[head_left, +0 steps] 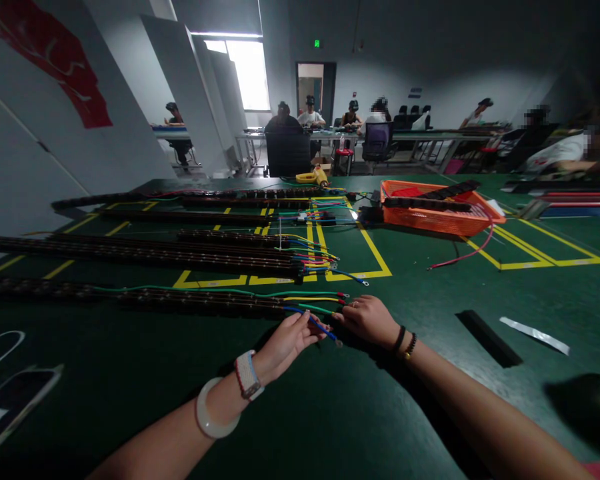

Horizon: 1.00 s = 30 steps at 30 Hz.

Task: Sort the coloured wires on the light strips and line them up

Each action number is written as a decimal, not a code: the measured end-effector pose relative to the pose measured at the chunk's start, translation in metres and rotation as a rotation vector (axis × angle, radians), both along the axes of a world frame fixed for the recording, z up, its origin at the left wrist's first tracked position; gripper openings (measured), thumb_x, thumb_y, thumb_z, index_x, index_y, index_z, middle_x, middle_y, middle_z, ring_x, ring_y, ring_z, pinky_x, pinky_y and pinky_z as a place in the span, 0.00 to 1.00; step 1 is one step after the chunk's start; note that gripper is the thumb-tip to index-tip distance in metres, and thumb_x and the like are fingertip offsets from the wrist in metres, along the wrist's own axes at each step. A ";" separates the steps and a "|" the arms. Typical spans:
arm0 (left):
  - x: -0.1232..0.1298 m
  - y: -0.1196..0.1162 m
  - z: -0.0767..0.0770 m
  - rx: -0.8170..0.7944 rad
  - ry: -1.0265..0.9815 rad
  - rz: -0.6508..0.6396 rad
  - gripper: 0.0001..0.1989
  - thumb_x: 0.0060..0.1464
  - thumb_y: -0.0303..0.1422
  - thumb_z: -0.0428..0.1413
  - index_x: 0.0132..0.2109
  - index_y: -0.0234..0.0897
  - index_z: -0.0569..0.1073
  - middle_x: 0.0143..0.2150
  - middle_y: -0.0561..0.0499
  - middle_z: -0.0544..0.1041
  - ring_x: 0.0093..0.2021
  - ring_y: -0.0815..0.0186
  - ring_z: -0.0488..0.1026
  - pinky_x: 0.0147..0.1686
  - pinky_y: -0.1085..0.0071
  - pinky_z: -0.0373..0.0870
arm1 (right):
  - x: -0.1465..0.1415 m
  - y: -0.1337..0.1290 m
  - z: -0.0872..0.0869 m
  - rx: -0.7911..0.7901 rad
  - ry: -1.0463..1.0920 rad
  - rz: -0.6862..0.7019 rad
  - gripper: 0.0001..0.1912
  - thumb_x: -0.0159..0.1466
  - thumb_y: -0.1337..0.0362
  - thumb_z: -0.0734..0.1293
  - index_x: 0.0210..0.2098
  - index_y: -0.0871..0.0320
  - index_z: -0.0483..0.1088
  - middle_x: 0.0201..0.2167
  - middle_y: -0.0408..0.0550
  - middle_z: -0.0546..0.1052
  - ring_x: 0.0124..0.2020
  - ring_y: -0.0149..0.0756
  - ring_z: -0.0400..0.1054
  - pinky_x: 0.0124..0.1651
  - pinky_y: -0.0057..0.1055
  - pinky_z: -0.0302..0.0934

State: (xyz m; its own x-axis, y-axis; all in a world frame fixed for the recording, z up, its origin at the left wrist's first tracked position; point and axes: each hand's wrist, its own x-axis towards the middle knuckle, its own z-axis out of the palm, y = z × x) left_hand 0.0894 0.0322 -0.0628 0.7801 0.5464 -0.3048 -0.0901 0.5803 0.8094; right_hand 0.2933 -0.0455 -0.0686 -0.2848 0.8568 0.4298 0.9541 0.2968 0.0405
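Note:
A long black-wrapped cable harness point(205, 301) lies across the green table in front of me. Colored wires with ring terminals fan out from its right end. Between the thumb and fingers of my left hand point(287, 343) is the blue wire point(323, 326), its ring terminal pointing right. My right hand point(373, 321) is closed, fingertips pinching the end of the lower green wire point(313, 308); the tip is partly hidden. Just behind those fingers lie the yellow wire point(313, 300) and the upper green wire point(305, 293), both with red sleeves near their terminals.
More harnesses point(180, 253) lie beyond, over yellow tape outlines. An orange basket point(430, 217) holds black pieces, and a red wire point(467, 257) hangs out. Black strip point(487, 338) and white strip point(535, 335) lie right. A phone-like device point(23, 403) is left. People sit at far tables.

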 end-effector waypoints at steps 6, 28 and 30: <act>0.001 0.000 -0.005 -0.018 -0.039 0.010 0.09 0.58 0.35 0.49 0.38 0.33 0.68 0.37 0.45 0.75 0.40 0.67 0.74 0.45 0.71 0.71 | -0.017 -0.015 0.019 0.232 -0.106 0.362 0.22 0.62 0.47 0.61 0.22 0.58 0.62 0.18 0.41 0.63 0.22 0.29 0.53 0.29 0.32 0.39; -0.001 -0.005 0.000 0.240 0.125 -0.186 0.24 0.53 0.50 0.48 0.33 0.29 0.70 0.30 0.40 0.77 0.31 0.63 0.76 0.26 0.75 0.71 | -0.012 -0.006 0.007 -0.027 -0.037 0.069 0.13 0.66 0.62 0.58 0.27 0.58 0.66 0.22 0.42 0.70 0.24 0.29 0.58 0.32 0.31 0.43; -0.001 -0.005 -0.002 0.272 0.124 -0.204 0.24 0.52 0.51 0.49 0.32 0.30 0.69 0.29 0.41 0.77 0.30 0.63 0.76 0.27 0.74 0.71 | -0.014 -0.006 0.008 -0.074 -0.100 0.106 0.13 0.66 0.63 0.58 0.26 0.58 0.66 0.22 0.42 0.70 0.24 0.29 0.57 0.32 0.32 0.42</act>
State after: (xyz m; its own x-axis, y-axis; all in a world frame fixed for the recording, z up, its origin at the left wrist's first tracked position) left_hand 0.0888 0.0269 -0.0652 0.8477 0.4573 -0.2690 0.1140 0.3382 0.9341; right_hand 0.2792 -0.0511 -0.0609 -0.4133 0.8480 0.3317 0.9097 0.4009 0.1085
